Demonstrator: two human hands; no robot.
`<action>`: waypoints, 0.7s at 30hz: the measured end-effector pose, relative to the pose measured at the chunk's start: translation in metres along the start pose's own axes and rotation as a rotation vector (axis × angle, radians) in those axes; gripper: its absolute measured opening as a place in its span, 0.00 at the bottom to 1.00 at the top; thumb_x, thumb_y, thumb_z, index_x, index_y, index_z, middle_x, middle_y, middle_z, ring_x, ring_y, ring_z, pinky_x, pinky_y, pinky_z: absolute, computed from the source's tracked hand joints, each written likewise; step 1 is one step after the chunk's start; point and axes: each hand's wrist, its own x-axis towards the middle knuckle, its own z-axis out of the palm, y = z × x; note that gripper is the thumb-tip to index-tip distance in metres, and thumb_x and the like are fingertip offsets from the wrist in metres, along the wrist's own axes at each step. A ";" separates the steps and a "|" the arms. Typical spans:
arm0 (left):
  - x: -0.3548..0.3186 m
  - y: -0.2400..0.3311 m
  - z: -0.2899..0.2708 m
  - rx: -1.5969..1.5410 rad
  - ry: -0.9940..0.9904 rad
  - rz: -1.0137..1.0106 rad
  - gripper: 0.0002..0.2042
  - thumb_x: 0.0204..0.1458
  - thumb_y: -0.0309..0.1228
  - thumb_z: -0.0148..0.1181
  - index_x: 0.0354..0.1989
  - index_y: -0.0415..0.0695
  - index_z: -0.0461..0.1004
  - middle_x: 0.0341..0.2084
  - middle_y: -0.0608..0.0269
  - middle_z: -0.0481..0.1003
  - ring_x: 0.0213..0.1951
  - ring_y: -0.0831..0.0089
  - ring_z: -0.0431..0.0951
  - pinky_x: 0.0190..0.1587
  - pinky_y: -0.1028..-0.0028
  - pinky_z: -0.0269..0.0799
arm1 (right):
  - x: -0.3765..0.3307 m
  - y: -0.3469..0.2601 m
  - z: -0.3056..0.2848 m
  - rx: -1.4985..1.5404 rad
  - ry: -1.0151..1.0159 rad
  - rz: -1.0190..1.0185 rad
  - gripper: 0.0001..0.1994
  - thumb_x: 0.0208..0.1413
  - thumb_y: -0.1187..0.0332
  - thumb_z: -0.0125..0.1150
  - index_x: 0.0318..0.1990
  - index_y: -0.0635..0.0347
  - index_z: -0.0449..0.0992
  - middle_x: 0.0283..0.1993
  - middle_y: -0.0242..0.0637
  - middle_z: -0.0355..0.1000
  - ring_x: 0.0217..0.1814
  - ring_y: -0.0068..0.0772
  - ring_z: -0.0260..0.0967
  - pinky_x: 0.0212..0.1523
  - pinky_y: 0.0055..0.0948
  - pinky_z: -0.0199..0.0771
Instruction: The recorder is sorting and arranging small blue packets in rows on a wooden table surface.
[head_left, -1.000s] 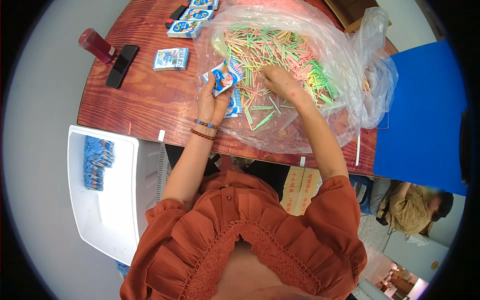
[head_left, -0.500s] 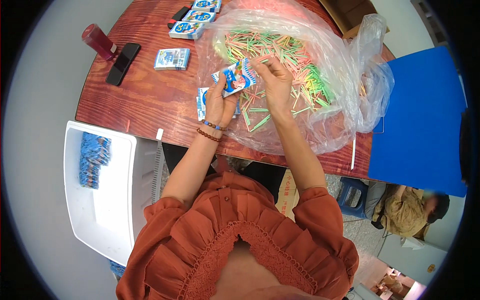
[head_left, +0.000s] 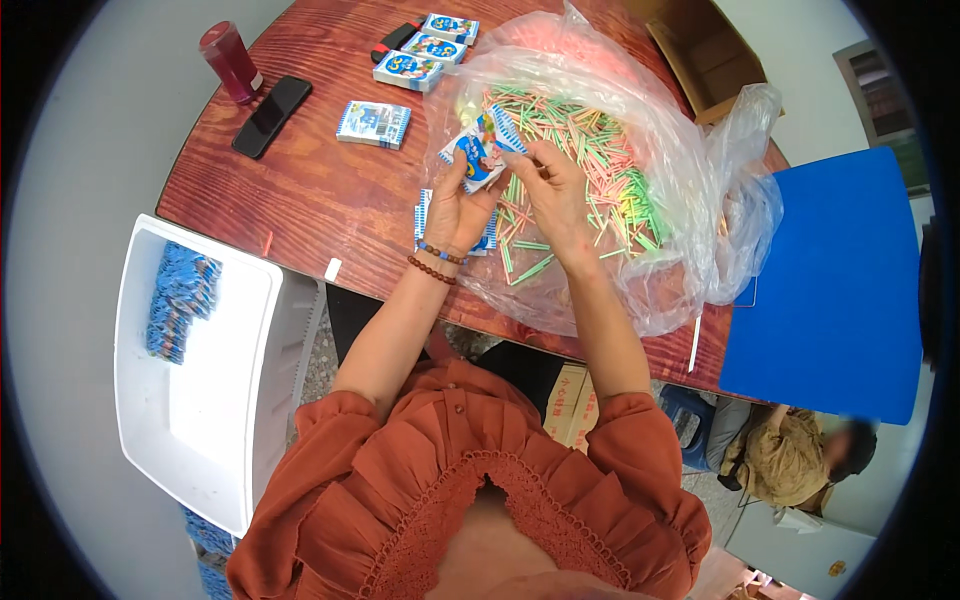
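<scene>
My left hand (head_left: 462,210) is closed around the lower left part of a small blue-and-white printed packet (head_left: 478,152), held tilted above the table. At the packet's right edge my right hand (head_left: 557,200) pinches with thumb and fingers; whether a stick is also between them I cannot make out. More flat blue-and-white packets (head_left: 423,212) lie under my left hand, partly hidden by it. Just beyond and to the right of my hands, a large clear plastic bag (head_left: 680,150) lies spread open, with many thin pink, green and yellow sticks (head_left: 560,125) on it.
Stacked packets (head_left: 408,70), a single bundle (head_left: 373,123), a black phone (head_left: 272,117) and a red-filled cup (head_left: 230,62) stand at the far left. A white bin (head_left: 200,440) with blue packets is at the left, a blue board (head_left: 825,290) at the right. A person (head_left: 790,455) sits beyond.
The view has shifted slightly. The packet has tilted more steeply in my left hand, and my right fingers have moved from its upper right corner down to its right edge.
</scene>
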 end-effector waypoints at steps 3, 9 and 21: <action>0.003 0.014 0.010 0.037 -0.105 0.041 0.16 0.57 0.30 0.56 0.53 0.39 0.69 0.47 0.58 0.75 0.49 0.68 0.74 0.56 0.63 0.68 | 0.012 -0.010 -0.012 -0.020 0.011 -0.099 0.05 0.56 0.73 0.59 0.37 0.63 0.79 0.28 0.26 0.70 0.27 0.13 0.61 0.27 0.17 0.59; 0.003 0.055 -0.005 0.507 -0.018 0.142 0.09 0.57 0.25 0.56 0.43 0.37 0.76 0.39 0.61 0.78 0.41 0.76 0.76 0.48 0.73 0.71 | 0.035 -0.008 0.009 0.160 -0.090 0.003 0.08 0.53 0.69 0.60 0.33 0.65 0.79 0.25 0.34 0.74 0.26 0.19 0.69 0.27 0.22 0.67; 0.015 0.168 -0.051 2.056 0.643 0.584 0.13 0.49 0.36 0.61 0.40 0.43 0.78 0.34 0.57 0.79 0.42 0.59 0.74 0.49 0.59 0.60 | 0.106 0.033 0.153 0.035 -0.281 0.400 0.11 0.52 0.66 0.59 0.30 0.67 0.79 0.24 0.47 0.76 0.22 0.34 0.74 0.29 0.33 0.74</action>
